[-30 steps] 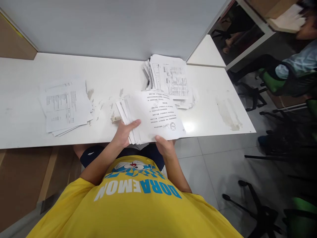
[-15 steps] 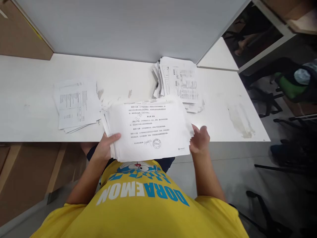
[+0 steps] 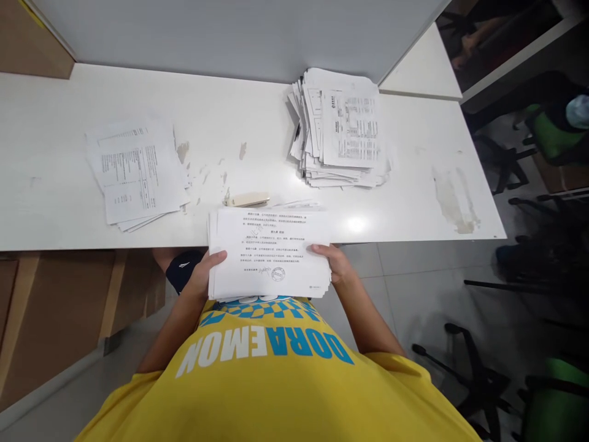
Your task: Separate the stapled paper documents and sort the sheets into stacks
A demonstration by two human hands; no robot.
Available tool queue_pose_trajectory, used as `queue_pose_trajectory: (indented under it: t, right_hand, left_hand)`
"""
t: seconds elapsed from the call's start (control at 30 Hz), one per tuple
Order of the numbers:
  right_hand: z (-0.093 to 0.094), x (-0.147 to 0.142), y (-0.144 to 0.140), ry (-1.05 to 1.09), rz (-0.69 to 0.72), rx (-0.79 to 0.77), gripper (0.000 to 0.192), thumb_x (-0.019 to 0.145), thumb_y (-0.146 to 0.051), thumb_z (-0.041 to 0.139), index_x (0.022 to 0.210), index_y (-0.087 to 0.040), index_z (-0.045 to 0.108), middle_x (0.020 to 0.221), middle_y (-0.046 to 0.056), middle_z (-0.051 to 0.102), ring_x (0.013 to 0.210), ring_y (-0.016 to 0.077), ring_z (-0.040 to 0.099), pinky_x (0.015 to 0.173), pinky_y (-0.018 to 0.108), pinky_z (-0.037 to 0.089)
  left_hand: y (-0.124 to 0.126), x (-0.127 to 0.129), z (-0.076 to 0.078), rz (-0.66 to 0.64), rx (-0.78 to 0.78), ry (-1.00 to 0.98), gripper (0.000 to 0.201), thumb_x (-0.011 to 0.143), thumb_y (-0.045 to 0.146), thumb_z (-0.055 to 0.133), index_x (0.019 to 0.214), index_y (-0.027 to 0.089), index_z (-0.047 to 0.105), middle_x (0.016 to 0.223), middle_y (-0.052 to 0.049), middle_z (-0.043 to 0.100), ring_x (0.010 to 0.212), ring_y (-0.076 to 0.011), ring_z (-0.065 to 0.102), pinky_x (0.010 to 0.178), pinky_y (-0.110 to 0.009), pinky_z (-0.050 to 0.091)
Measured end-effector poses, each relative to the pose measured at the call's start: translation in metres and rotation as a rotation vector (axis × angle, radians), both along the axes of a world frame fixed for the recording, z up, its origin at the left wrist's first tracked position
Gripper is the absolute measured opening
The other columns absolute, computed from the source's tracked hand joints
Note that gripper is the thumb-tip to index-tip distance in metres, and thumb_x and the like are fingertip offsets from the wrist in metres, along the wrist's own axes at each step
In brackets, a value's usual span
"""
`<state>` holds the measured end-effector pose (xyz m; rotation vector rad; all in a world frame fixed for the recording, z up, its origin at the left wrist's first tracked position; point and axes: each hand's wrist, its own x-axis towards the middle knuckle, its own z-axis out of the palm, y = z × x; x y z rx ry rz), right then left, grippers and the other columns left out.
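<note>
A stack of printed papers [image 3: 271, 255] is held between my two hands at the desk's front edge, in front of my yellow shirt. The top sheet carries lines of text, a handwritten mark and a round stamp. My left hand [image 3: 207, 267] grips the stack's left side with the thumb on top. On the opposite side my right hand [image 3: 335, 261] closes on the edge, its thumb also over the top sheet. The fingers beneath the sheets are hidden. Just beyond the stack lies a cream-coloured stapler-like object [image 3: 248, 199], partly covered by the papers.
On the white desk [image 3: 257, 104], a tall uneven pile of papers [image 3: 354, 129] stands at the back right. A smaller fanned pile [image 3: 133, 175] lies at the left. A grey partition [image 3: 230, 37] rises behind. Office chairs [image 3: 478, 374] stand on the floor to the right.
My right hand has gone from partly open beside the stack to gripping its right edge. The sheets look more squared together. The cream object has come into view behind them.
</note>
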<state>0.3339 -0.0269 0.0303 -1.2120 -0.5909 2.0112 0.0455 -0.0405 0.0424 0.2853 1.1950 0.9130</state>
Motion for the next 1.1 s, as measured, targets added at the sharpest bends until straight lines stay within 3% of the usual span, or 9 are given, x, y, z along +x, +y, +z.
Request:
queue_pose_trajectory:
  t: [0.2, 0.37, 0.5, 0.63, 0.8, 1.0, 1.1]
  right_hand:
    - [0.008, 0.007, 0.003, -0.111, -0.046, 0.073, 0.08, 0.061, -0.053, 0.085, 0.131, -0.022, 0.06, 0.121, 0.012, 0.073, 0.119, 0.0381, 0.064, 0.099, 0.052, 0.055]
    - [-0.008, 0.011, -0.005, -0.191, -0.155, 0.1, 0.082, 0.06, -0.062, 0.083, 0.131, -0.025, 0.061, 0.129, 0.009, 0.069, 0.125, 0.0357, 0.061, 0.106, 0.05, 0.051]
    - [-0.022, 0.012, -0.015, -0.144, -0.232, 0.036, 0.086, 0.054, -0.069, 0.082, 0.126, -0.026, 0.064, 0.128, 0.008, 0.07, 0.127, 0.0367, 0.059, 0.107, 0.05, 0.051]
    - [-0.027, 0.014, -0.022, -0.086, -0.186, 0.034, 0.082, 0.053, -0.061, 0.086, 0.123, -0.023, 0.065, 0.123, 0.01, 0.073, 0.126, 0.0386, 0.059, 0.106, 0.052, 0.051]
    - [-0.032, 0.011, -0.032, -0.041, -0.17, 0.062, 0.075, 0.06, -0.05, 0.084, 0.126, -0.021, 0.062, 0.122, 0.011, 0.073, 0.125, 0.0383, 0.061, 0.105, 0.054, 0.051]
    - [-0.014, 0.002, -0.044, -0.091, -0.175, 0.078, 0.076, 0.063, -0.039, 0.084, 0.133, -0.024, 0.058, 0.129, 0.01, 0.07, 0.125, 0.0384, 0.061, 0.103, 0.056, 0.053]
    - [0.001, 0.006, -0.041, -0.157, -0.22, 0.074, 0.073, 0.066, -0.041, 0.082, 0.133, -0.024, 0.059, 0.125, 0.011, 0.072, 0.122, 0.04, 0.063, 0.101, 0.058, 0.054]
  left_hand:
    - [0.024, 0.0, 0.004, -0.117, 0.011, -0.043, 0.059, 0.062, 0.034, 0.071, 0.116, 0.009, 0.069, 0.098, -0.013, 0.078, 0.101, -0.0409, 0.071, 0.087, -0.051, 0.06]
    - [0.024, 0.005, -0.004, -0.116, 0.013, -0.089, 0.055, 0.065, 0.036, 0.07, 0.113, 0.008, 0.07, 0.1, -0.015, 0.077, 0.107, -0.0424, 0.069, 0.093, -0.052, 0.058]
    - [0.029, 0.008, -0.011, -0.11, 0.092, -0.112, 0.061, 0.064, 0.032, 0.072, 0.121, 0.012, 0.067, 0.106, -0.013, 0.077, 0.113, -0.0414, 0.067, 0.098, -0.052, 0.056]
    - [0.034, 0.013, -0.019, -0.092, 0.163, -0.176, 0.066, 0.06, 0.03, 0.074, 0.124, 0.016, 0.065, 0.115, -0.011, 0.075, 0.116, -0.0405, 0.065, 0.1, -0.052, 0.054]
    - [0.02, 0.013, -0.026, -0.042, 0.07, -0.154, 0.068, 0.061, 0.04, 0.074, 0.122, 0.011, 0.066, 0.115, -0.014, 0.075, 0.114, -0.0422, 0.066, 0.097, -0.052, 0.056]
    - [0.011, 0.005, -0.017, -0.351, 0.097, -0.075, 0.079, 0.058, 0.029, 0.086, 0.132, 0.015, 0.061, 0.113, -0.016, 0.075, 0.109, -0.0408, 0.069, 0.089, -0.044, 0.06]
    - [0.017, 0.018, -0.023, -0.365, 0.121, -0.108, 0.081, 0.057, 0.032, 0.085, 0.132, 0.013, 0.06, 0.111, -0.017, 0.075, 0.107, -0.0405, 0.07, 0.09, -0.046, 0.059]
